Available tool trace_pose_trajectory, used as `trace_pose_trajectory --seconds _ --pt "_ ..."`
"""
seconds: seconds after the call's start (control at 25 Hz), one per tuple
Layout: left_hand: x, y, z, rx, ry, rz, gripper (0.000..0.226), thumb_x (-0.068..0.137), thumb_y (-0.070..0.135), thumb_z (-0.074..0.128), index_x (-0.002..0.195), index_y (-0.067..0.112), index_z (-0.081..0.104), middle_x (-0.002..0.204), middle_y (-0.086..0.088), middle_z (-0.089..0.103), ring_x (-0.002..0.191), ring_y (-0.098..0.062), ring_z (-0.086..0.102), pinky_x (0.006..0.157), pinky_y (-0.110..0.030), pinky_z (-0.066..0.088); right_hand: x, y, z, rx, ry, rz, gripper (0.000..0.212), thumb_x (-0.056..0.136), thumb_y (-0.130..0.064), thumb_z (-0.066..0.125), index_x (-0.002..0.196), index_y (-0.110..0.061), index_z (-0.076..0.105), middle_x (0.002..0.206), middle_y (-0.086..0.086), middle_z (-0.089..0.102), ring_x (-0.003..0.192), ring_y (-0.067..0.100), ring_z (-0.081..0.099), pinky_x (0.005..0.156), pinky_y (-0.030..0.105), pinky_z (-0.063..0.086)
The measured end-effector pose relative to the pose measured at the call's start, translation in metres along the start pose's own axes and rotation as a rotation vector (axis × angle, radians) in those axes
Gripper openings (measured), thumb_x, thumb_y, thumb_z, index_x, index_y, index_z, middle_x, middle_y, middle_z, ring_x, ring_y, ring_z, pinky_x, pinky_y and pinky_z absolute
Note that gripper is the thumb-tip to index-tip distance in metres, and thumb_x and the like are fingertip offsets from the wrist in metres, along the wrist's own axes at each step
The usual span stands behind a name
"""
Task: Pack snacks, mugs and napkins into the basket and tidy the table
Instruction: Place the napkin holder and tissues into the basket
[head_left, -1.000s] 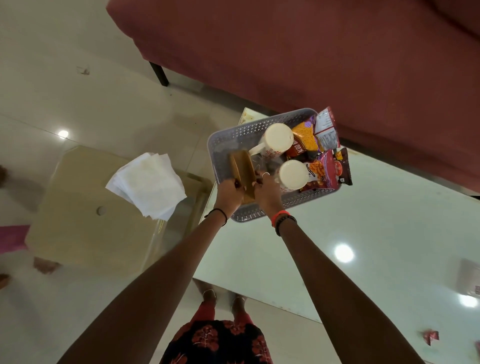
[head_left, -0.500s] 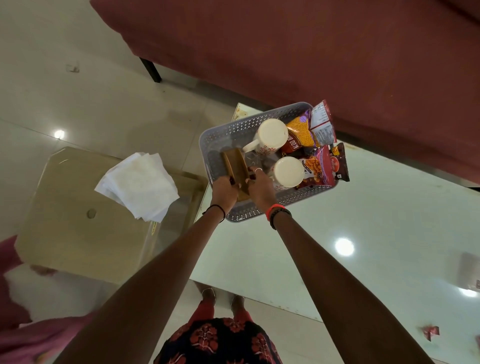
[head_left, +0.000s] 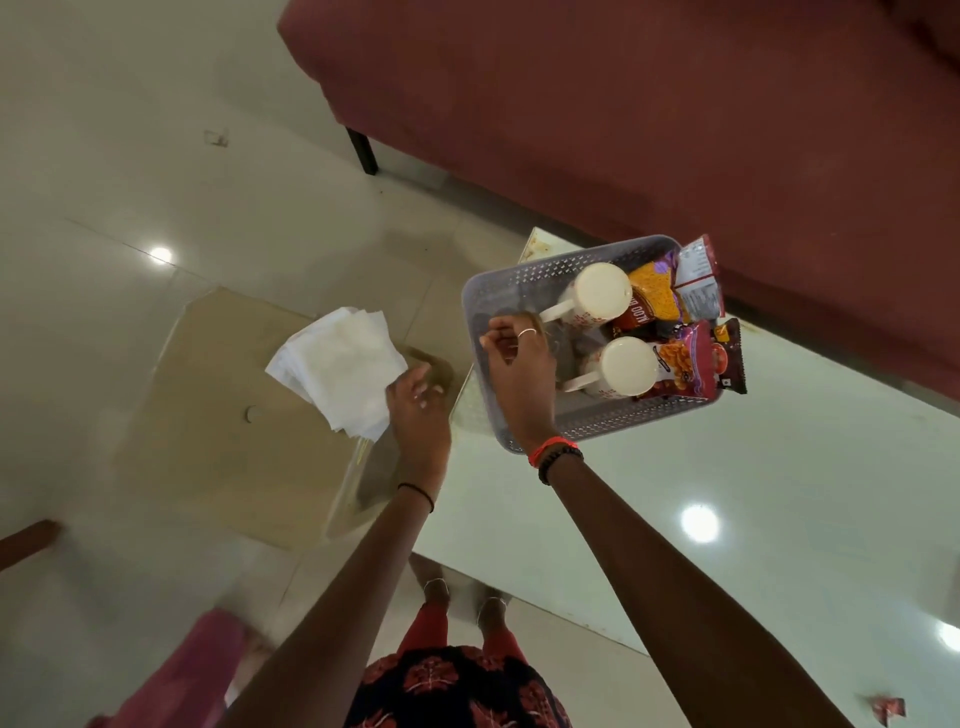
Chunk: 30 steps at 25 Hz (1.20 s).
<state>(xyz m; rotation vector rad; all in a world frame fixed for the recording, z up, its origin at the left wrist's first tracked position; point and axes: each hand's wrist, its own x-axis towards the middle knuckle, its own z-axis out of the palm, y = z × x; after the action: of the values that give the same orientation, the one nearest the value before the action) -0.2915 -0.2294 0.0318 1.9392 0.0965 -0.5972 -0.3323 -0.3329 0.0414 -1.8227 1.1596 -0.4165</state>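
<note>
While right hand (head_left: 519, 371) hovers half-curled, grasping nothing, over grey basket (head_left: 524, 426) holding two mugs (head_left: 602, 293), left hand (head_left: 418, 410) fingers touch white napkin stack (head_left: 337, 374), grip unclear.

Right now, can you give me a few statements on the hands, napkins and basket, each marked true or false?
1. Two mugs lie in the basket. True.
2. The napkins are packed in the basket. False: they lie on the low stool beside the table.
3. The left hand is at the napkins' edge. True.
4. The right hand grips a mug. False: it is over the basket's left part, touching neither mug.
</note>
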Motion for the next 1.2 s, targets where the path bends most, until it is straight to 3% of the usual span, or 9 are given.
trace_pose_trajectory --seconds 0.2,0.32,0.4,0.52,0.68,0.8,0.96,1.08,1.2 --pt "0.045 -0.031 -0.075 0.164 0.147 -0.155 0.034 0.088 0.0 0.051 0.122 -0.005 0.049 0.129 -0.024 0.043 0.116 -0.034 0.047 0.101 -0.036 0.04 -0.004 -0.005 0.064 -0.016 -0.294 0.228 0.022 0.089 -0.018 0.06 0.108 -0.007 0.059 0.105 0.008 0.07 0.091 0.014 0.063 0.071 0.012 0.043" --pt "0.077 -0.038 -0.1 0.285 0.099 -0.173 0.013 0.082 -0.001 0.053 0.07 -0.003 0.051 0.088 -0.026 0.053 0.106 -0.048 0.048 0.095 -0.048 0.039 -0.004 -0.001 0.095 -0.066 -0.44 0.334 0.052 0.083 -0.03 0.069 0.124 -0.003 0.051 0.124 0.012 0.061 0.109 0.02 0.058 0.087 0.024 0.044" --pt "0.092 -0.04 -0.109 0.192 0.077 -0.181 0.036 0.079 -0.001 0.056 0.052 0.008 0.034 0.064 -0.012 0.038 0.074 -0.051 0.045 0.072 -0.05 0.044 -0.004 0.001 0.113 -0.029 -0.506 0.425 0.068 0.08 -0.036 0.071 0.131 -0.001 0.044 0.132 0.012 0.055 0.119 0.026 0.055 0.093 0.028 0.044" --pt "0.099 -0.041 -0.113 0.08 0.021 -0.244 0.026 0.08 0.009 0.064 0.061 0.0 0.05 0.065 -0.015 0.045 0.06 -0.026 0.041 0.061 -0.033 0.039 -0.004 0.0 0.133 0.054 -0.506 0.535 0.063 0.078 -0.031 0.075 0.125 0.002 0.047 0.127 0.015 0.058 0.113 0.028 0.058 0.092 0.033 0.05" --pt "0.103 -0.044 -0.11 0.068 -0.051 -0.294 0.026 0.08 0.014 0.067 0.064 0.002 0.051 0.063 -0.009 0.047 0.056 -0.018 0.044 0.046 -0.018 0.04 -0.008 -0.002 0.144 0.167 -0.42 0.64 0.053 0.078 -0.015 0.074 0.121 0.003 0.049 0.123 0.018 0.06 0.111 0.033 0.059 0.092 0.04 0.052" --pt "0.099 -0.046 -0.107 0.085 -0.059 -0.328 0.04 0.082 0.011 0.064 0.054 0.011 0.035 0.059 -0.006 0.036 0.055 -0.017 0.033 0.051 -0.022 0.033 -0.01 -0.006 0.136 0.371 -0.406 0.706 0.042 0.079 -0.007 0.07 0.116 0.002 0.054 0.121 0.019 0.062 0.111 0.036 0.06 0.094 0.046 0.052" --pt "0.084 -0.037 -0.102 0.033 -0.1 -0.421 0.041 0.084 0.013 0.062 0.053 0.015 0.034 0.059 -0.003 0.035 0.057 -0.016 0.031 0.058 -0.025 0.032 -0.015 -0.019 0.111 0.715 -0.453 0.723 0.031 0.081 0.004 0.061 0.11 -0.005 0.057 0.112 0.015 0.062 0.108 0.034 0.059 0.095 0.047 0.05" --pt "0.06 -0.024 -0.1 -0.215 -0.228 -0.478 0.025 0.086 0.03 0.061 0.07 0.014 0.051 0.07 -0.003 0.049 0.064 -0.016 0.045 0.066 -0.025 0.041 -0.025 -0.028 0.085 0.927 -0.461 0.733 0.035 0.083 0.003 0.06 0.116 -0.009 0.057 0.115 0.012 0.062 0.108 0.029 0.058 0.095 0.044 0.049" --pt "0.037 -0.014 -0.097 -0.564 -0.472 -0.486 0.045 0.087 0.048 0.054 0.12 0.017 0.057 0.114 -0.001 0.069 0.104 -0.017 0.066 0.089 -0.033 0.053 -0.039 -0.033 0.054 1.024 -0.469 0.688 0.034 0.082 0.001 0.063 0.113 -0.013 0.061 0.115 0.007 0.067 0.11 0.026 0.06 0.093 0.041 0.052"
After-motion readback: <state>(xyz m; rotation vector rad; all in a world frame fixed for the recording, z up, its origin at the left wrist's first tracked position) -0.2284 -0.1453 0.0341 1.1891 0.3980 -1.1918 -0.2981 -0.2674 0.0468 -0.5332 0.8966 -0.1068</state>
